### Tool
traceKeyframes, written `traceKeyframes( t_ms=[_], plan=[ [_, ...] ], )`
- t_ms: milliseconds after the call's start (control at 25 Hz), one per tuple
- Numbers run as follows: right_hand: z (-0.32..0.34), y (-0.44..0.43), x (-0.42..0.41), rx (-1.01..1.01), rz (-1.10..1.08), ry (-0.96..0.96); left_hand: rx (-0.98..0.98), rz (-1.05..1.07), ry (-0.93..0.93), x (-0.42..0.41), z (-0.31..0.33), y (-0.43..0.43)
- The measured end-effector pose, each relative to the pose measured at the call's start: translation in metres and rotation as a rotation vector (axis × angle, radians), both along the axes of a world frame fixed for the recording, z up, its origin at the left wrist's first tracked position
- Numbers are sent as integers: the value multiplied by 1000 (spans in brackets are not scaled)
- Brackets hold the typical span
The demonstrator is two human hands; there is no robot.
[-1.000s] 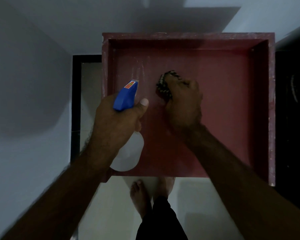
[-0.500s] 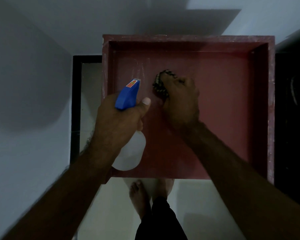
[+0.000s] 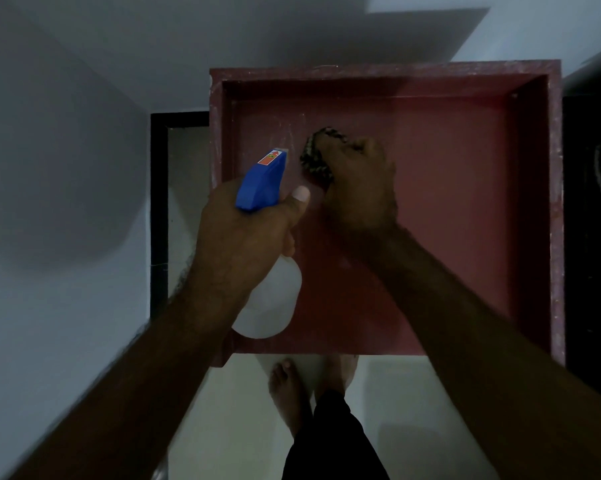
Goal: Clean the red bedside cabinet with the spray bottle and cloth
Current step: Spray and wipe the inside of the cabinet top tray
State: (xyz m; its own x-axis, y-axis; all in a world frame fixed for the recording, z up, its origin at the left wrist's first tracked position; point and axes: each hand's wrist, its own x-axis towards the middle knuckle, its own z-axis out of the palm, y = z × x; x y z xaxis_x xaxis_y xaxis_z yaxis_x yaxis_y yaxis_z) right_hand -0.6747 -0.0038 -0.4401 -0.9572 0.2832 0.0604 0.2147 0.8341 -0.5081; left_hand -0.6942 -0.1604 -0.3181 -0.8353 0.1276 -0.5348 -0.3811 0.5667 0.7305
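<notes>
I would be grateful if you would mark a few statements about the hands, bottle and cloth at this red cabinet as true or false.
The left hand grips the spray bottle. True.
The cloth lies loose, apart from both hands. False: the right hand grips it over the cabinet.
The bottle's spray head is blue. True.
The cabinet top has no rim. False: raised edges border it.
The person wears shoes. False: the foot is bare.

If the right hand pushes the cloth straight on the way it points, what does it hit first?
Probably the red cabinet's back rim, near its left corner. The right hand grips the patterned cloth; only bare red surface appears to lie between. The spray bottle is left of that line.
</notes>
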Motion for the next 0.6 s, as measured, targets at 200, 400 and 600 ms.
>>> traceKeyframes(
  t_ms=[200,400,600],
  plan=[
    [-1,34,3,-48,-228,39,1,-4,8,-4,1,-2],
    [-1,9,-10,-23,-100,9,27,12,-22,-3,1,0],
    [0,23,-8,4,-73,53,15,-5,-34,-3,0,1]
  ],
)
